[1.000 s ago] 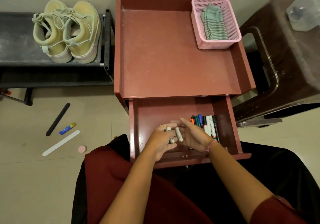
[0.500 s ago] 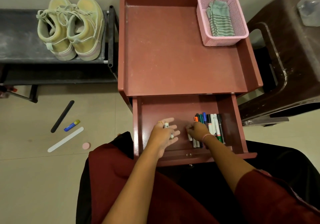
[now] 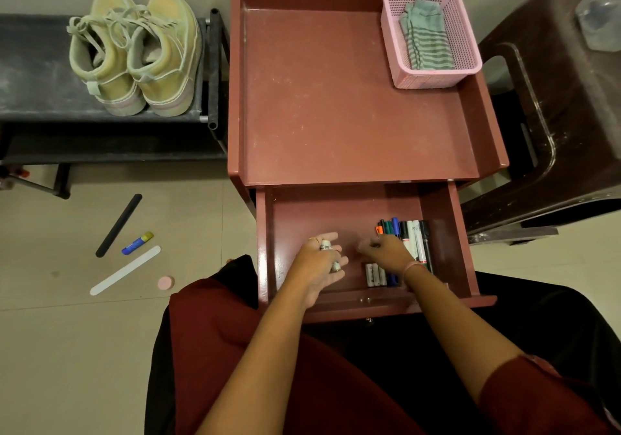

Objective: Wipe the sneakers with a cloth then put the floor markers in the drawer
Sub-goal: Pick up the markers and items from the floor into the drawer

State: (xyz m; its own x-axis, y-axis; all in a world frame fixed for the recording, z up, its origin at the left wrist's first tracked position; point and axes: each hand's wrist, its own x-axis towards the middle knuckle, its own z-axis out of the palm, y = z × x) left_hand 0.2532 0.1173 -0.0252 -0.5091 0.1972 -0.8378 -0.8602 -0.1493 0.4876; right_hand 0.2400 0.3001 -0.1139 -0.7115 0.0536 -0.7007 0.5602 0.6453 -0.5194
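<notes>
Markers (image 3: pixel 408 248) in the drawer (image 3: pixel 462 243) are light, stiff, smooth; pinch mid-barrel. Left hand (image 3: pixel 321 261) grips one marker; right hand (image 3: pixel 386 254) fingers are curled over the row.

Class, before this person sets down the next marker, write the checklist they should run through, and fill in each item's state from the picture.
1. Drawer pulled open far enough to reach in: ok.
2. Left hand holds a marker ready to place: ok.
3. Right hand free to take it: cannot tell; its fingers are curled above the row of markers.
4. Bare drawer floor left of that row: ok.
5. Sneakers wiped: cannot tell; the cloth lies in the pink basket.
6. Floor items all gathered: not ok; several remain.
</notes>
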